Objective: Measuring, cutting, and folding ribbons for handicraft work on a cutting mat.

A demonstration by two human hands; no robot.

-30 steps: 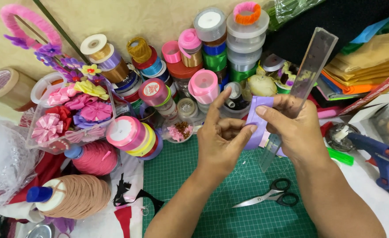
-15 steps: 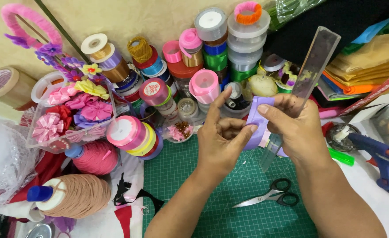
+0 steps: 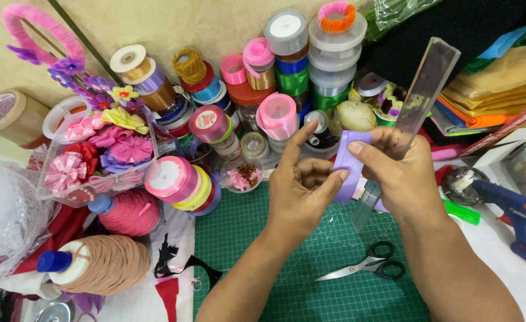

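Note:
Both of my hands meet above the green cutting mat (image 3: 263,238). My right hand (image 3: 403,179) grips a clear plastic ruler (image 3: 424,89) that stands tilted upward, together with a strip of lilac ribbon (image 3: 349,164) folded over its fingers. My left hand (image 3: 301,191) pinches the near edge of that ribbon with thumb and fingers, its index finger pointing up. Black-handled scissors (image 3: 364,268) lie shut on the mat just below my hands.
Several ribbon spools (image 3: 281,116) crowd the back of the table. A clear box of ribbon flowers (image 3: 96,149) and two yarn cones (image 3: 105,262) sit at the left. A blue glue gun (image 3: 513,209) lies at the right, stacked fabric (image 3: 501,89) behind it.
My left thumb has closed further onto the lilac ribbon and the ribbon fold has shifted slightly. The ruler and my right hand stay where they were.

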